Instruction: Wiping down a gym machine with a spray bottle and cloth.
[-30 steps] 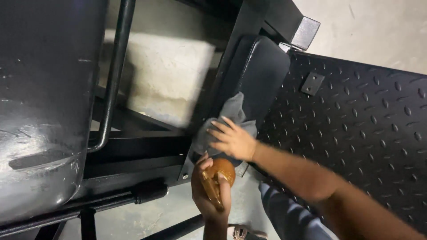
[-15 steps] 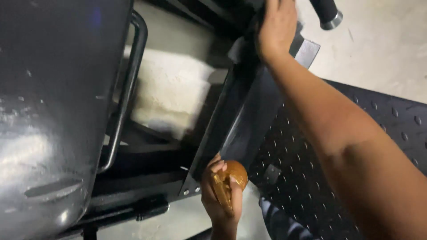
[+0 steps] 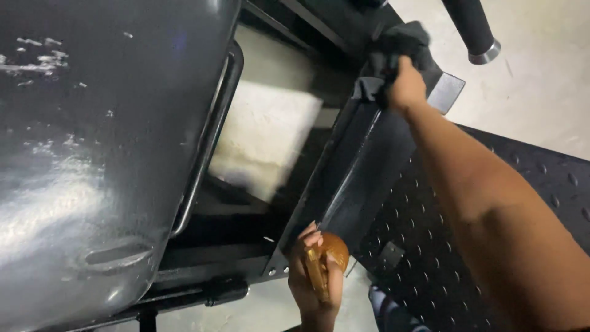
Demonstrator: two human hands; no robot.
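Gripping higher than a moment ago, the right hand (image 3: 405, 86) bunches a dark grey cloth (image 3: 393, 52) against the black pad (image 3: 369, 166), while the left hand (image 3: 313, 276) clasps an amber spray bottle (image 3: 329, 255).

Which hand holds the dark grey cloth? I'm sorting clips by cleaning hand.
The right hand, reaching up along the black padded bar, grips the dark grey cloth. The left hand holds an amber spray bottle instead.
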